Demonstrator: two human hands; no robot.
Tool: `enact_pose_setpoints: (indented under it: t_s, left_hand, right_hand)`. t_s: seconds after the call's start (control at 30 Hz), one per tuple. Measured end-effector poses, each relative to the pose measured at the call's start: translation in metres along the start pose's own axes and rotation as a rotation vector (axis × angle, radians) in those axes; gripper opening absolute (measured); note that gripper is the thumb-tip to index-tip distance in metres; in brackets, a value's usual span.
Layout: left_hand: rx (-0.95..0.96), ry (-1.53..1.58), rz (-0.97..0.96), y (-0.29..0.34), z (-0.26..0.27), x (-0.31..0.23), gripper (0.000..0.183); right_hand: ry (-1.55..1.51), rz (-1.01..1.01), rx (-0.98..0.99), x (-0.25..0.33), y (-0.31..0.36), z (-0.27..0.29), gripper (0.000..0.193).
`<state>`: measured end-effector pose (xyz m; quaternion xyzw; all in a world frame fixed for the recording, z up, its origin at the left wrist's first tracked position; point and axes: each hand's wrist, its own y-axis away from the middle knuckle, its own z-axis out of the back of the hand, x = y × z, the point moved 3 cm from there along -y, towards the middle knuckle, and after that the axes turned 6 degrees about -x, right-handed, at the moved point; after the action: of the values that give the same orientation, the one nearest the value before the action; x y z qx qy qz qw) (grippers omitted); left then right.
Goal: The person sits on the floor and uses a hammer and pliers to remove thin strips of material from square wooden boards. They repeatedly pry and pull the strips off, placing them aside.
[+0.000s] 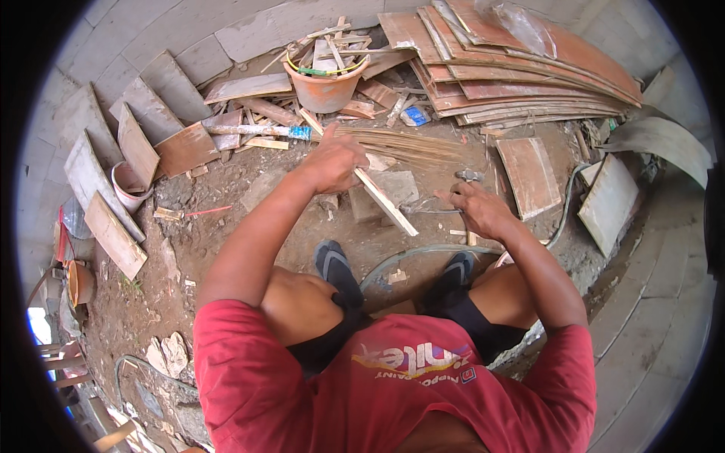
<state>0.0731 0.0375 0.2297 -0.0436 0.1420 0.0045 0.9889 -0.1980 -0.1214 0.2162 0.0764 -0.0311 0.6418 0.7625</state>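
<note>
My left hand (336, 160) is closed around a pale wooden strip (384, 198), which slants from above the knuckles down to the right. Beneath it, a flat grey block (389, 194) rests on the dirt. My right hand (482, 208) is closed on a thin dark metal tool (430, 209) pointing left toward the strip's lower end; its kind is unclear. Just beyond my right knuckles shows a small metal piece like a hammer head (469, 175), partly hidden. A stick broom (404, 145) with a blue-wrapped handle lies beyond my left hand.
An orange bucket (325, 92) full of wood scraps stands at the back. Stacked reddish panels (521, 72) fill the back right. Loose boards (113, 177) lean along the left wall. A hose (423, 248) curves across the ground by my feet. Another board (529, 177) lies right.
</note>
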Motion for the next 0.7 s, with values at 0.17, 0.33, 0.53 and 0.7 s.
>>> enact_pose_setpoints:
  t_s: [0.17,0.33,0.53,0.7]
  left_hand:
    - [-0.015,-0.019,-0.002,0.004,-0.003,0.005,0.019]
    - [-0.009,-0.029,-0.013,0.002,-0.001,0.003,0.021]
    - [-0.006,-0.048,0.005,0.001,0.0,0.004,0.025]
    - [-0.047,-0.026,0.068,0.001,-0.004,0.004,0.021]
  right_hand:
    - [-0.097,0.043,-0.037,-0.002,-0.017,0.004,0.07]
    - [-0.102,0.077,-0.141,-0.001,-0.023,0.005,0.066]
    - [0.069,0.064,-0.185,0.001,-0.021,0.009,0.018]
    - [0.028,-0.12,-0.288,0.024,0.006,0.01,0.017]
